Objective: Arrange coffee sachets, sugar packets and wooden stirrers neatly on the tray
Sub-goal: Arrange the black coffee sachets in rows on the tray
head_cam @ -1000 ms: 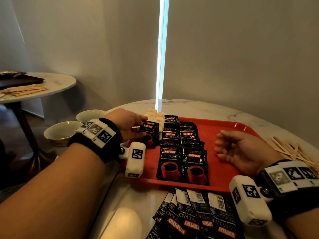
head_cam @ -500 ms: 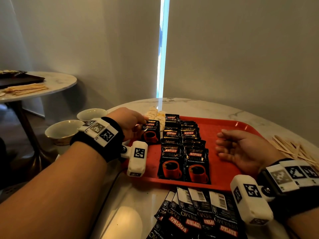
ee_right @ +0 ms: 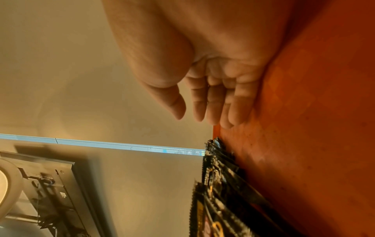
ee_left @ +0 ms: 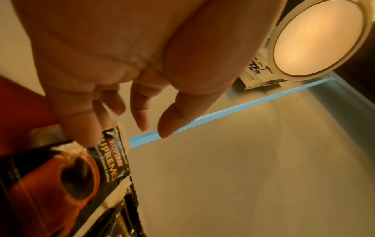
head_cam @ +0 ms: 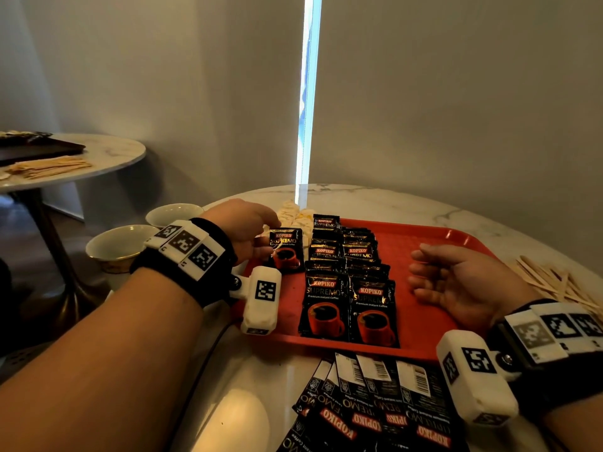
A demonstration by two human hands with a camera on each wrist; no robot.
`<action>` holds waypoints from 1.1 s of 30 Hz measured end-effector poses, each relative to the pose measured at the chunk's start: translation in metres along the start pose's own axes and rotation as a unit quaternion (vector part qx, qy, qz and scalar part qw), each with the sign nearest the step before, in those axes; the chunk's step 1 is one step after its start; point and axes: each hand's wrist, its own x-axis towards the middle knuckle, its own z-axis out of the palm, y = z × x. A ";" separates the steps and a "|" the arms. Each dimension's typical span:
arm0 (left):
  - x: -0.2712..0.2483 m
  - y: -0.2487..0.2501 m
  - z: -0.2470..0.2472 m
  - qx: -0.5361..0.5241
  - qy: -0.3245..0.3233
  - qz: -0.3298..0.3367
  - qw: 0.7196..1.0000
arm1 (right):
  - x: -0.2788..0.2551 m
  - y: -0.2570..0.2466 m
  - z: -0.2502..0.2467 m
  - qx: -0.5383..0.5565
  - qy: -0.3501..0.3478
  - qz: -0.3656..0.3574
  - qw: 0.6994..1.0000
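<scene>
Coffee sachets [head_cam: 349, 282]: two rows on tray [head_cam: 424, 256]; more on desk [head_cam: 248, 386].
Stirrers [head_cam: 554, 282]: off tray.
Left hand [head_cam: 241, 230]: fingers holding sachet [head_cam: 286, 249].
Right hand [head_cam: 463, 282]: fingers relaxed, empty.

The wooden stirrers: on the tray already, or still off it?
Off it. The wooden stirrers lie in a loose heap on the marble table, beyond the right rim of the red tray.

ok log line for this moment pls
left hand: fingers on coffee sachet at left of red tray | right hand: open, resting on tray | wooden stirrers: off tray
</scene>
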 end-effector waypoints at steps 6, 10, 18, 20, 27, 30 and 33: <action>-0.004 0.005 0.000 0.022 -0.014 -0.010 1.000 | 0.001 0.000 0.000 -0.001 -0.001 -0.001 1.000; -0.006 0.002 0.004 0.038 -0.042 -0.016 0.998 | 0.001 0.001 0.000 -0.001 -0.001 0.001 1.000; -0.008 0.000 0.004 0.004 -0.069 -0.022 0.997 | 0.001 0.001 0.001 -0.002 0.000 0.002 1.000; -0.007 0.000 0.004 -0.003 -0.071 -0.022 0.997 | 0.001 0.001 0.001 -0.003 -0.001 0.003 1.000; -0.007 0.000 0.002 -0.011 -0.064 -0.011 0.998 | 0.001 0.000 0.002 -0.003 0.002 0.007 1.000; -0.006 0.003 0.000 0.013 -0.042 0.004 0.999 | 0.000 0.000 0.002 -0.004 0.001 0.008 1.000; -0.004 0.006 -0.001 0.045 -0.027 0.018 0.998 | -0.002 -0.001 0.002 -0.003 -0.001 0.010 1.000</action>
